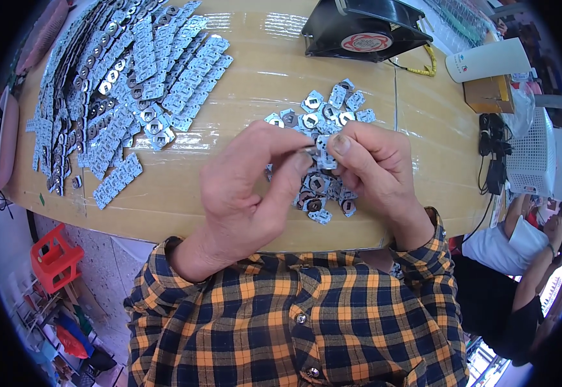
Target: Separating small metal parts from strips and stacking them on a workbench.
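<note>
A tan table with a glossy surface carries, at left, a large heap of overlapping grey-blue flat strips with round metal parts. One short grey-blue strip lies nearer the front edge. Small grey-blue pieces pile mid-table; beyond stands a black square-framed fan.

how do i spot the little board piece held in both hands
On the tan table, in front of the black fan, find the loose pile of pieces. Over it, the left hand and right hand are close together; the pale board piece pinched between their fingertips is the only one held up.
</note>
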Available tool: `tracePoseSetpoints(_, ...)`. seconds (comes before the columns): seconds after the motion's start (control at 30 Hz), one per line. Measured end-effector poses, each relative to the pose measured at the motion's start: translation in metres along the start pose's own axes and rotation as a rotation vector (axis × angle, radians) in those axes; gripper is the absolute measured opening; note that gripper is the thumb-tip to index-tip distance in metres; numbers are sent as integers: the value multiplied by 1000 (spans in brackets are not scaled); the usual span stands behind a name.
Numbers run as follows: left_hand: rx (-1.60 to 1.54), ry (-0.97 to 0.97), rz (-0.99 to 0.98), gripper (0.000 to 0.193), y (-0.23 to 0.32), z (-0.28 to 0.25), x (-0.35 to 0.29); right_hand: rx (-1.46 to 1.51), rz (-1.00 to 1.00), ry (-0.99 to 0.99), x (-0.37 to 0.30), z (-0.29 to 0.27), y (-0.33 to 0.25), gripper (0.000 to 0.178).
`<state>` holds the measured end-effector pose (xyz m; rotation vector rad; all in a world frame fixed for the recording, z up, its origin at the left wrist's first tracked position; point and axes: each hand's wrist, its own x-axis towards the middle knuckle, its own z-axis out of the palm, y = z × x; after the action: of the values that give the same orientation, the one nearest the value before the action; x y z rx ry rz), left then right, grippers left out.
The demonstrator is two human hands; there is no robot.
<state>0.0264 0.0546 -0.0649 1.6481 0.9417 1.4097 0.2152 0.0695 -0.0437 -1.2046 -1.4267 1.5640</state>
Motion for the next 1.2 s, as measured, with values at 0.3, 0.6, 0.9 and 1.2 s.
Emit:
tracePoseSetpoints(0.3, -153, -72, -288, 15, -2, -3, -2, -491, -447, 34, 2, -6, -2, 25)
tracePoseSetpoints(0.6, -549, -145, -499, 13, 0, -3, 0, -317, -353, -72, 3, -2, 6, 32)
tracePoseSetpoints(0.9, -515, -175, -368, 12, 0, -6, -2, 372, 31, -192, -3, 5, 4, 36)
tracePoseSetpoints(1.2, -170, -18, -138, 16, 2, -14, 0, 352, 68, -22, 5, 17, 0, 38)
